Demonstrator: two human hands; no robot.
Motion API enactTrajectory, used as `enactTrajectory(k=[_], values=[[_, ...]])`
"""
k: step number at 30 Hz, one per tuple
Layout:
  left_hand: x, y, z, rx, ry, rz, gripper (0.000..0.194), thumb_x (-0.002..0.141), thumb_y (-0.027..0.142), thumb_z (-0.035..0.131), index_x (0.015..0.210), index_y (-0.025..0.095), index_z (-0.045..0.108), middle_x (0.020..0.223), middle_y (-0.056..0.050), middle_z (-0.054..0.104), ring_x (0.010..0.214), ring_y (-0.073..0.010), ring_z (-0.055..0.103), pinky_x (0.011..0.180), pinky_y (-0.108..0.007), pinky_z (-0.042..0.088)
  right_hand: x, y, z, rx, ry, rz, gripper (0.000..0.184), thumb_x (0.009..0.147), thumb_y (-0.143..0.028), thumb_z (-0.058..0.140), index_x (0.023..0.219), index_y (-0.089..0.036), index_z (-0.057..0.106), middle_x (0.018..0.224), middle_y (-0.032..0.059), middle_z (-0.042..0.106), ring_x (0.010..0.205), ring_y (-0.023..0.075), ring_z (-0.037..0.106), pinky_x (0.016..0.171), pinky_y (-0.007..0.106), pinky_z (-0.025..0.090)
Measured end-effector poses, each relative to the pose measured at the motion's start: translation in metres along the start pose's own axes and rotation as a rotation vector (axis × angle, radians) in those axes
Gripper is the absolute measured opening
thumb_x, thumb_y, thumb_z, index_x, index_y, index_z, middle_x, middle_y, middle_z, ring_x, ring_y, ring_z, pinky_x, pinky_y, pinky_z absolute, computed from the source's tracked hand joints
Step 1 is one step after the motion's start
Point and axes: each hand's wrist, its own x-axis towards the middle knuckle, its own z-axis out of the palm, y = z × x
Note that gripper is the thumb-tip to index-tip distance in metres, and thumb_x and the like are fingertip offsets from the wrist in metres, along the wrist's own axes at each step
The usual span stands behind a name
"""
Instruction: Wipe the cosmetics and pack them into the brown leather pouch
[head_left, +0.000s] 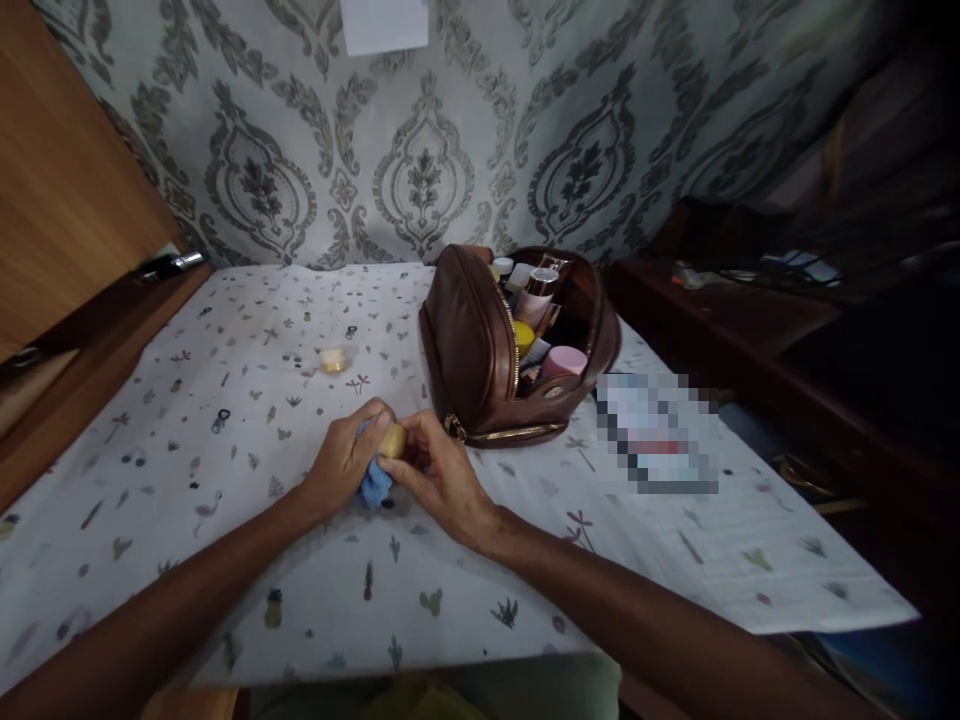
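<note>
Over the front middle of the table, my left hand [346, 452] is closed on a blue cloth [375, 486], which hangs below the fingers. The cloth presses against a small yellowish round container [393, 441]. My right hand [442, 478] pinches this container from the other side with thumb and fingers. Its exact kind is partly hidden by the hands. Beyond my left hand, a small round piece with a pale top and gold base [333, 360] sits on the tablecloth. A brown cosmetic bag [471, 340] stands unzipped just past my right hand.
Inside the bag are several cosmetics, among them a pink-lidded jar [564, 361] and a bottle [536, 296]. A blurred-out flat item [656, 435] lies right of it. The patterned tablecloth [247, 500] meets a wooden panel [67, 180] at left and a patterned wall [424, 150] behind.
</note>
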Motion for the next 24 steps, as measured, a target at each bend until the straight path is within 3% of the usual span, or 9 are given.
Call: enactTrajectory(k=[9,14,19,24], values=[[0.004,0.002,-0.003,-0.106,-0.075,-0.114,0.055,0.095,0.069,0.035,0.084,0.022,0.061,0.072,0.0,0.06,0.071,-0.019,0.057,0.071,-0.03,0.047,-0.002,-0.003,-0.004,-0.189,0.005,-0.097,0.027,0.09,-0.04,0.066,0.1,-0.023,0.049,0.08,-0.0033,0.056,0.071,0.0151,0.053,0.066,0.027,0.043],[0.004,0.015,-0.004,-0.085,-0.007,-0.242,0.064,0.086,0.082,0.037,0.079,0.023,0.062,0.078,-0.003,0.066,0.083,-0.0238,0.062,0.083,-0.034,0.051,-0.004,-0.013,-0.01,-0.297,-0.013,-0.137,0.029,0.092,-0.036,0.067,0.112,-0.02,0.055,0.087,0.0,0.06,0.076,0.0163,0.056,0.072,0.028,0.045],[0.005,0.025,-0.002,-0.214,0.183,-0.292,0.061,0.083,0.082,0.043,0.071,0.024,0.057,0.065,-0.001,0.06,0.066,-0.0216,0.06,0.066,-0.033,0.053,-0.006,-0.036,-0.02,-0.341,-0.081,-0.318,0.037,0.096,-0.04,0.062,0.127,-0.02,0.054,0.103,0.0054,0.062,0.085,0.0172,0.058,0.08,0.03,0.05],[0.005,0.038,0.002,-0.266,0.21,-0.264,0.057,0.082,0.079,0.049,0.065,0.024,0.054,0.055,0.001,0.053,0.054,-0.0184,0.054,0.05,-0.031,0.049,-0.014,-0.063,-0.04,-0.364,-0.132,-0.429,0.039,0.097,-0.047,0.059,0.127,-0.022,0.057,0.104,0.0063,0.061,0.091,0.0188,0.061,0.086,0.033,0.054]])
